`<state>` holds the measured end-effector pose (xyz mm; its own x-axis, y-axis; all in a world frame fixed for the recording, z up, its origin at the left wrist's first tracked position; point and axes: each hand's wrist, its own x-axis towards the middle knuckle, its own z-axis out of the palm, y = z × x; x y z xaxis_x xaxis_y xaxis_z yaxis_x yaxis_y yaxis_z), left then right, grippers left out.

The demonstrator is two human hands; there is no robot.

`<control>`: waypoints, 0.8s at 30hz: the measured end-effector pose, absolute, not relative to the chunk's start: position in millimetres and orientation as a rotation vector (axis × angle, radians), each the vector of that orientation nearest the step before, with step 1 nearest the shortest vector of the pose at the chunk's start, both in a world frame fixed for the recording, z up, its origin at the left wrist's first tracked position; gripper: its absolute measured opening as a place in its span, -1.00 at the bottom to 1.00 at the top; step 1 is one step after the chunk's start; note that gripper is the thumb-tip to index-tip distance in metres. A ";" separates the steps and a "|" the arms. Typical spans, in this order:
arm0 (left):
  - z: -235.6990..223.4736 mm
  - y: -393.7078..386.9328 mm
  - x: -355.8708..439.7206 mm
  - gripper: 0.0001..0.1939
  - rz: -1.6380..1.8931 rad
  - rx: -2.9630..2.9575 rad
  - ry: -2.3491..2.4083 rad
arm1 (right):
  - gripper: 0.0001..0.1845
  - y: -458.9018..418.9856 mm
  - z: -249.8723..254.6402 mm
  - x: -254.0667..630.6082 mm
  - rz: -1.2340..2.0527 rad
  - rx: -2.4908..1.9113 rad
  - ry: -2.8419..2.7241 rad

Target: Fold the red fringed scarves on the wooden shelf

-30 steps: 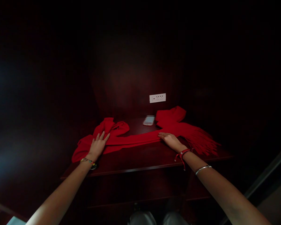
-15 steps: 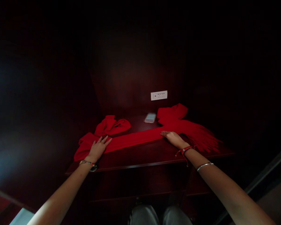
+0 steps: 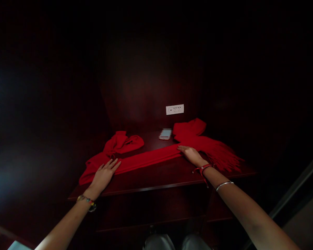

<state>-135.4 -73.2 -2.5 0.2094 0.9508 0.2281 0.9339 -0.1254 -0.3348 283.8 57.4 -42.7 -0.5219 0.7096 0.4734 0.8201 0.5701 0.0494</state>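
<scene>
A long red scarf (image 3: 148, 160) lies folded into a narrow band across a dark wooden shelf. Its left end is bunched up in loops, and its right end spreads into a fringe with more cloth heaped behind it. My left hand (image 3: 104, 174) rests flat on the band near the left bunch, fingers spread. Toward the fringed end, my right hand (image 3: 190, 154) lies on the band with its fingers stretched out close together; its thumb is hard to see.
Behind the scarf a phone-like thing (image 3: 165, 134), blurred out, lies on the shelf (image 3: 156, 180). A white socket panel (image 3: 175, 109) is on the dark back wall. The shelf's front edge runs just before my hands, with my knees (image 3: 159, 242) below.
My left hand has slid slightly left and nearer to me along the scarf. My right hand stays at about the same spot on the cloth. The view has shifted a little.
</scene>
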 end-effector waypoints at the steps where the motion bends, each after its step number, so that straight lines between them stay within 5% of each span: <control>1: -2.7 -73.1 -136.6 -0.41 0.078 -2.122 -1.774 | -0.55 57.6 -43.6 284.4 -0.357 -1.237 -2.414; 11: 19.1 -63.3 -123.2 -0.21 0.424 -2.280 -2.047 | -0.52 61.5 -53.4 288.0 -0.246 -1.201 -2.448; 17: 20.6 -28.9 -44.7 -0.48 0.060 -2.558 -1.862 | -0.51 55.0 -49.5 283.8 -0.187 -1.149 -2.412; 24: -20.4 4.3 23.0 -0.46 -0.155 -2.526 -1.898 | -0.50 39.1 -40.8 260.2 -0.052 -1.136 -2.568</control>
<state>23.0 4.3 -20.4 0.2751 0.9592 0.0653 0.9571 -0.2797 0.0759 260.2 39.1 -40.8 -0.6271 0.7132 0.3132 0.7252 0.6813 -0.0994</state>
